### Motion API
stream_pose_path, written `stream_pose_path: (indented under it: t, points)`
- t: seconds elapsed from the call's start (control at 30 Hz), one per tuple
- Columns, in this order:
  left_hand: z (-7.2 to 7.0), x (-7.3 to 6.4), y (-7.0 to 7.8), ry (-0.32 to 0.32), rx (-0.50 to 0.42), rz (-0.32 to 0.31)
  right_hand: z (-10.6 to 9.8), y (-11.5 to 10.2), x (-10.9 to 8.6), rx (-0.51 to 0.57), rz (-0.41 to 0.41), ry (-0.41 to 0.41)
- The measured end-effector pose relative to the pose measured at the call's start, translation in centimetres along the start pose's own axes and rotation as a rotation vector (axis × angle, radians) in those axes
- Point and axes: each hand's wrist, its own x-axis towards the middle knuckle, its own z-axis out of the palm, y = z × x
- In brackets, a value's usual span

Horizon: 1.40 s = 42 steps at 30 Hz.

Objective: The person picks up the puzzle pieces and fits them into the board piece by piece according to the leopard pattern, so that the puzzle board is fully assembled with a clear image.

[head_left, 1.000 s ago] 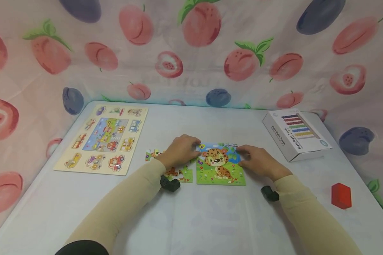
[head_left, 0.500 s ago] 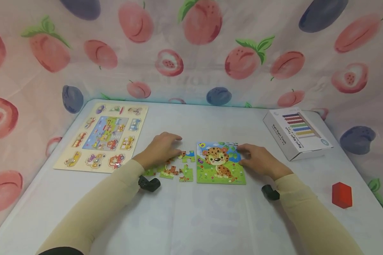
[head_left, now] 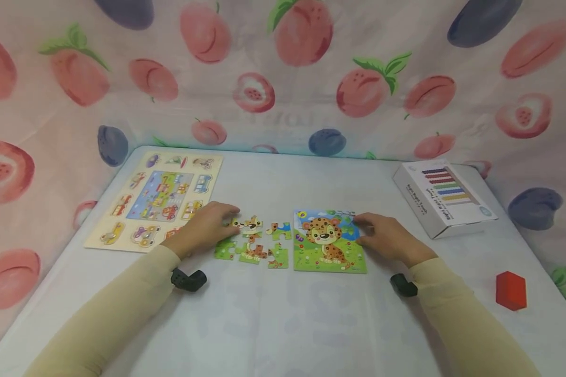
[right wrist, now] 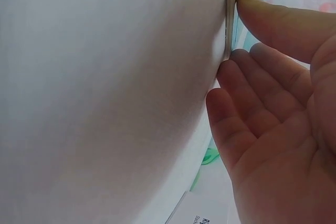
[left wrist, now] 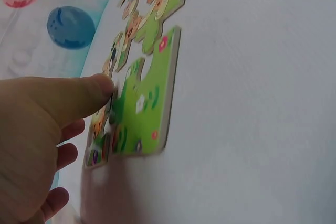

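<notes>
A square leopard picture board [head_left: 330, 242] lies flat in the middle of the table. My right hand [head_left: 387, 236] rests at its right side; in the right wrist view the thumb [right wrist: 262, 17] touches the board's edge, the other fingers lying loosely against it. Left of the board lie several loose jigsaw pieces, among them a leopard-face piece [head_left: 251, 225], a blue-and-green piece [head_left: 279, 230] and a green corner piece [head_left: 279, 256]. My left hand [head_left: 205, 228] is at their left end, its thumb [left wrist: 89, 95] touching a piece and its fingers apart.
A wooden vehicle puzzle board [head_left: 118, 238] lies at the back left, partly behind my left hand. At the back right stands a white box [head_left: 445, 199]. A red block [head_left: 511, 290] sits near the right edge. A fruit-print cloth [head_left: 292, 115] hangs behind the table.
My left hand has left the picture board's left side and moved left across the loose pieces, uncovering several of them. The right hand stays at the board's right side.
</notes>
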Motion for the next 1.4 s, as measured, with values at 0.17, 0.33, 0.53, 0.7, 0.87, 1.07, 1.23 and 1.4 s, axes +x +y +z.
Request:
stream_pose_path:
  t: [0.17, 0.33, 0.53, 0.7, 0.87, 1.07, 1.23, 1.4]
  points:
    - [-0.2, -0.7, -0.9, 0.026, 0.004, -0.015, -0.1, 0.0, -0.1, -0.001, -0.015, 0.008]
    - [-0.4, -1.3, -1.6, 0.035, 0.011, -0.029, -0.1, 0.0, 0.0, -0.003, -0.028, 0.011]
    - [-0.8, -1.7, -1.9, 0.036, -0.003, -0.030, -0.1, 0.0, -0.1, -0.008, -0.033, 0.014]
    - [-1.0, -2.0, -2.0, 0.027, 0.000, -0.037, 0.0, 0.1, 0.0, -0.003, -0.028, 0.013]
    - [-1.2, -2.2, -2.1, 0.024, 0.001, -0.035, 0.0, 0.1, -0.1, 0.003, -0.037, 0.013]
    - [-1.2, -2.2, -2.2, 0.020, 0.007, -0.040, 0.1, 0.3, -0.1, -0.001, -0.046, 0.014]
    - [-1.2, -2.2, -2.2, 0.024, 0.018, -0.036, 0.1, 0.3, -0.2, -0.005, -0.049, 0.013]
    - [-1.1, -2.4, -2.3, 0.049, 0.052, -0.002, 0.0, 0.3, -0.1, -0.008, -0.047, 0.015]
